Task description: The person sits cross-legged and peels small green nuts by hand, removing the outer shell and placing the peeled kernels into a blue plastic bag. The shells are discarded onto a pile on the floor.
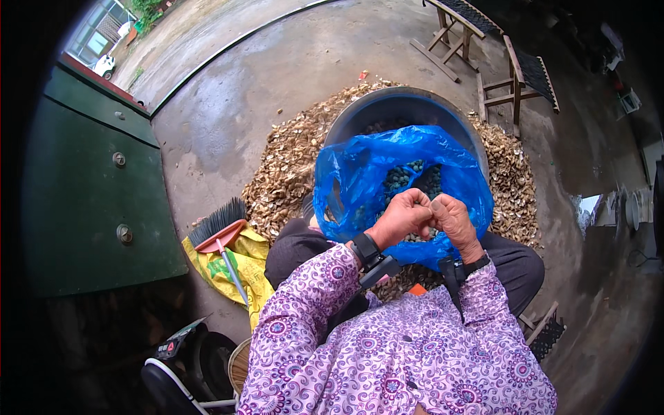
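My left hand (402, 220) and my right hand (455, 223) meet fingertip to fingertip over a crumpled blue plastic bag (360, 162). Both are closed in a pinch, and anything between the fingers is too small or hidden to make out. Inside the bag lie many small dark, blue-green round pieces (400, 177) whose kind I cannot tell. The bag rests with its far side in a wide metal basin (415, 107) and its near side between my knees.
Pale brown shells (283, 162) heap around the basin. To the left lie a broom (220, 237) and a yellow sack (254, 257), near a green metal door (104, 187). Wooden folding stools (515, 84) stand at the far right. A basket rim (239, 363) shows at lower left.
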A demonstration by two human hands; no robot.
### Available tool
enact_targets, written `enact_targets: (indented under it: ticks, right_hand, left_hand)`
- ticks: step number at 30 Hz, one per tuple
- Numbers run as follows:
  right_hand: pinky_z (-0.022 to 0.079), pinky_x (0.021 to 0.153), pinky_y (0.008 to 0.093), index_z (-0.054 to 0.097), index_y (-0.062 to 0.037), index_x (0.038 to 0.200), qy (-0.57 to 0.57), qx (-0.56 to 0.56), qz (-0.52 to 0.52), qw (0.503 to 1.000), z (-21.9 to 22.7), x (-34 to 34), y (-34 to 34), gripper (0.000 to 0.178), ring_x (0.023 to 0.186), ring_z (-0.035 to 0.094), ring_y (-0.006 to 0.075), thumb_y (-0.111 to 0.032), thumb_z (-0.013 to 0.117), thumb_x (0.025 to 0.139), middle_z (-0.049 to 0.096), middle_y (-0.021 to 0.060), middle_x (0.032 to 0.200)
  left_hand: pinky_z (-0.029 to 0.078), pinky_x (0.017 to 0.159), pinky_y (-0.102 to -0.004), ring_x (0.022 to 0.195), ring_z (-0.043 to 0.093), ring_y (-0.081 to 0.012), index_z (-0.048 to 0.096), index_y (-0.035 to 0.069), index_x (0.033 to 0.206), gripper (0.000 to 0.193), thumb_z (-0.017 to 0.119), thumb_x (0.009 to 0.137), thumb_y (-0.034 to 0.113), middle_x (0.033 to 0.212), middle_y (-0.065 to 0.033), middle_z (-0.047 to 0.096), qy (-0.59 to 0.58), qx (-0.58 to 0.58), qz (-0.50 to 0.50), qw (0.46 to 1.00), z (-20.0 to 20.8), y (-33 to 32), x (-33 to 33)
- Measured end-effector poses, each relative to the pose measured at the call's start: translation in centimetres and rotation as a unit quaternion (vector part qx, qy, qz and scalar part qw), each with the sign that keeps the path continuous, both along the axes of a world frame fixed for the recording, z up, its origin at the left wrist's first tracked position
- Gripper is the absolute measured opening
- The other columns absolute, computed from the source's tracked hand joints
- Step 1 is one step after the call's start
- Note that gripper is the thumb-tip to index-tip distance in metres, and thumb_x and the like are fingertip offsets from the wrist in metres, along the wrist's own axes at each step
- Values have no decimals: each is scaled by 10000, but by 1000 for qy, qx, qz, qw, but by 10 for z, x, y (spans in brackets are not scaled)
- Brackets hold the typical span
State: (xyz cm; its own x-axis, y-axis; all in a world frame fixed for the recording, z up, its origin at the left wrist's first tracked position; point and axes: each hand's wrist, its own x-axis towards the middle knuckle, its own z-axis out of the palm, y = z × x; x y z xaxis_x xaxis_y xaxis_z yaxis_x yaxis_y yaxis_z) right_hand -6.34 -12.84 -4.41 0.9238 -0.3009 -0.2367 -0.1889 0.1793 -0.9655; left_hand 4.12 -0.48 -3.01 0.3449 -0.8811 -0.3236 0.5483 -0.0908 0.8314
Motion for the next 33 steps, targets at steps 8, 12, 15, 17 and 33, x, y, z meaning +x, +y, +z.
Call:
enact_targets:
  ticks: [8, 12, 15, 17, 33]
  right_hand:
    - [334, 472, 188, 530, -43, 724, -7, -45, -54, 998, -7, 4, 11, 254, 535, 418, 37, -240, 487, 878, 498, -13, 603]
    - [327, 398, 191, 528, -41, 736, 6, 142, -87, 986, 4, 7, 20, 259, 444, 393, 46, -251, 477, 879, 494, 7, 554]
    - [329, 373, 189, 525, -41, 751, -6, 200, -110, 974, 1, 8, 24, 266, 417, 400, 54, -269, 476, 879, 503, 14, 549]
    - [330, 373, 189, 521, -41, 749, -3, 146, -115, 983, -4, 6, 20, 270, 420, 408, 57, -273, 476, 880, 503, 17, 552]
    - [376, 406, 205, 480, -70, 795, -2, 281, -191, 940, -18, 6, 8, 210, 501, 492, 101, -266, 519, 857, 479, 19, 610]
  left_hand:
    - [474, 472, -278, 474, 514, -137, 441, -3, 824, 123, 532, 760, 49, 641, -88, 529, 138, 15, 60, 989, -3, -1, -4]
    - [475, 475, -282, 470, 507, -140, 441, -4, 820, 122, 535, 761, 47, 632, -85, 520, 164, -8, 71, 984, -6, 0, -5]
    - [473, 474, -274, 478, 512, -139, 441, -5, 816, 127, 541, 770, 60, 636, -85, 522, 163, -33, 78, 983, -10, -2, -7]
    - [504, 445, -262, 462, 548, -133, 424, 50, 791, 156, 562, 813, 118, 606, -75, 545, 154, -30, 71, 985, -12, -4, -6]
    - [488, 525, -273, 507, 506, -106, 467, 1, 820, 154, 488, 842, 151, 665, -62, 526, 199, -38, 47, 978, -15, -5, -6]
